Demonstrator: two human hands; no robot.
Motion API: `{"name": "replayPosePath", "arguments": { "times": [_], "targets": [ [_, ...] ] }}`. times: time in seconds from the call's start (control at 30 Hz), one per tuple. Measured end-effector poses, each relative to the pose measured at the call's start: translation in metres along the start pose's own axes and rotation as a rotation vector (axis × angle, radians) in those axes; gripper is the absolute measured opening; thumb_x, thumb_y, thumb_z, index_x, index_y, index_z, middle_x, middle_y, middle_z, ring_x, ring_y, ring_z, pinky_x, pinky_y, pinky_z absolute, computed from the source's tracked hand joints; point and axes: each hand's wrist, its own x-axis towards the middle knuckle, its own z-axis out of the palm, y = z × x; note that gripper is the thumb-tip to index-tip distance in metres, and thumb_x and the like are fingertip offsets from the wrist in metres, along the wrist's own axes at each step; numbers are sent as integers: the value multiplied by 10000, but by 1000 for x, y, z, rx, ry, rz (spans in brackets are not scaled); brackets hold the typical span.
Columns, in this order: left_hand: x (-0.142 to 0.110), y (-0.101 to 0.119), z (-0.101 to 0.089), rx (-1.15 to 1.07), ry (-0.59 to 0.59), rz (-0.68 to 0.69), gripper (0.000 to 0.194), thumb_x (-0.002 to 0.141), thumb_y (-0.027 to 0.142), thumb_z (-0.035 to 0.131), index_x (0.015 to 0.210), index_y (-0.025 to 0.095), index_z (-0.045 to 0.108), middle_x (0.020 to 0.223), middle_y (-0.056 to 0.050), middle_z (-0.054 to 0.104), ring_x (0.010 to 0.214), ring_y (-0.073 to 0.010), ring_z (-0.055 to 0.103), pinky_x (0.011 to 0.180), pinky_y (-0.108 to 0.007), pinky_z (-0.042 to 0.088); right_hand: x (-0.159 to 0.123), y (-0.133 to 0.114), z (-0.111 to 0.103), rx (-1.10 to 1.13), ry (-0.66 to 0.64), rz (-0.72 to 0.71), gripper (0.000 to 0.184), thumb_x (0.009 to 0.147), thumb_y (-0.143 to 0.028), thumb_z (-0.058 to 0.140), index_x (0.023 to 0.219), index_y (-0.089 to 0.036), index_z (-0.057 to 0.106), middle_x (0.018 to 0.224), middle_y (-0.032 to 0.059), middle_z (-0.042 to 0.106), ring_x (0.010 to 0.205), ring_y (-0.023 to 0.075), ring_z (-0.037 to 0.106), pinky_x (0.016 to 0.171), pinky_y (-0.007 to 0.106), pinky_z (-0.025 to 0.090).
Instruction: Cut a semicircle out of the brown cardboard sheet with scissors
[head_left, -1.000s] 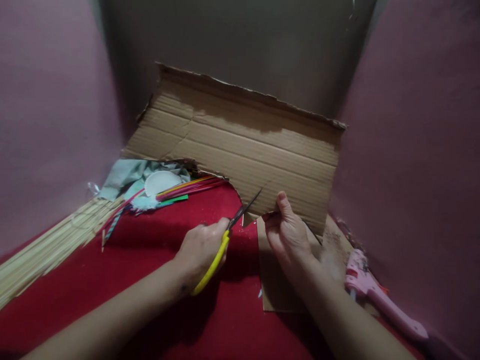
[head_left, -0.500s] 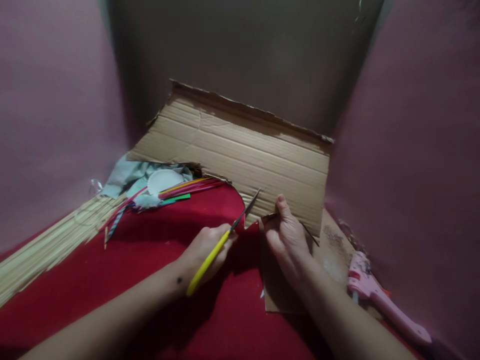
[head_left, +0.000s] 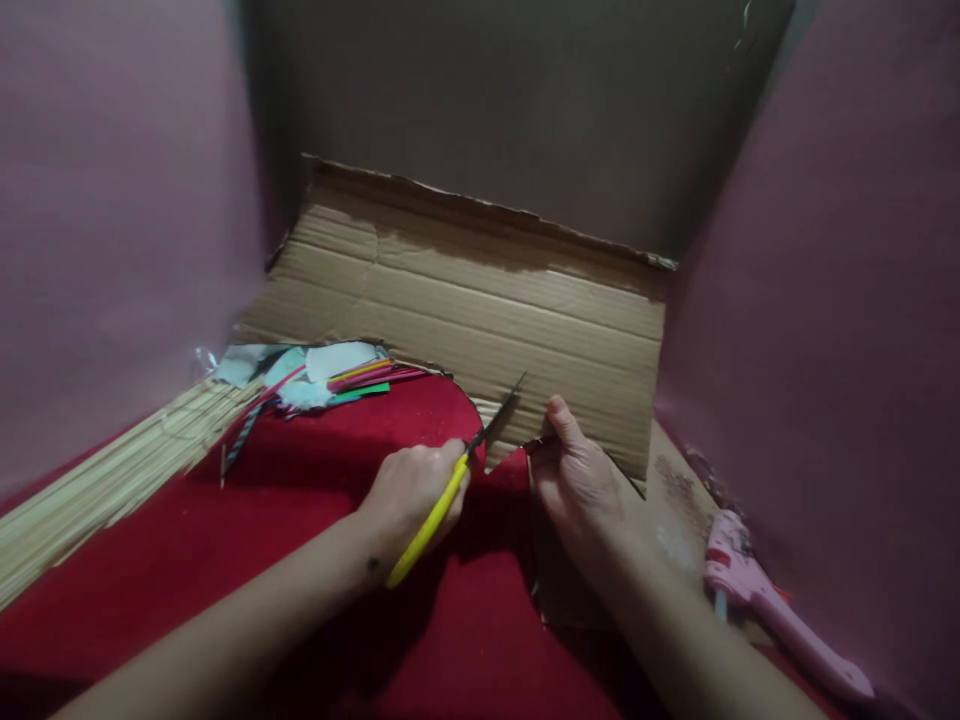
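My left hand (head_left: 420, 490) is closed round the yellow handles of a pair of scissors (head_left: 431, 522). One blade lies over the face of a large corrugated cardboard piece (head_left: 480, 290), at its notched lower edge; the other blade is hidden behind it. A curved cut runs along that edge to the left of the blades. My right hand (head_left: 577, 490) grips the cardboard's lower right edge, thumb on the near face and fingers behind. The cardboard is held tilted up above the red surface.
Thin wooden sticks (head_left: 127, 460) lie at the left. Beyond them are crumpled pale fabric (head_left: 304, 395) and coloured strips (head_left: 367, 375). A pink glue gun (head_left: 780, 610) rests at the right beside another cardboard piece (head_left: 675, 500). Pinkish walls flank the red cloth (head_left: 300, 590).
The cardboard has tipped slightly, its left end now further left and lower over the fabric. The scissors stay at the notched edge, and both hands keep their holds.
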Motion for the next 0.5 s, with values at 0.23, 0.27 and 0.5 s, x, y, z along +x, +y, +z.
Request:
{"name": "replayPosePath", "arguments": {
  "times": [0.23, 0.27, 0.5],
  "targets": [
    [-1, -9, 6, -83, 7, 37, 263, 922, 370, 390, 835, 202, 574, 751, -73, 696, 704, -218, 671, 587, -266, 395, 6, 11, -9, -41, -3, 24, 345, 453, -304, 879, 685, -204, 644, 616, -72, 664, 661, 104, 640, 733, 223, 539],
    [0, -10, 7, -109, 11, 47, 265, 921, 372, 392, 814, 201, 564, 731, -67, 684, 684, -208, 661, 582, -262, 389, 7, 12, -10, -52, 6, 24, 350, 445, -319, 880, 675, -201, 643, 619, -65, 663, 693, 112, 646, 746, 227, 537],
    [4, -13, 6, -166, -35, 68, 210, 912, 257, 367, 813, 187, 538, 752, -51, 683, 667, -158, 648, 574, -222, 411, -3, 6, -4, -347, -20, -69, 314, 495, -456, 814, 582, -193, 667, 596, -26, 675, 682, 152, 643, 734, 262, 525]
  ]
}}
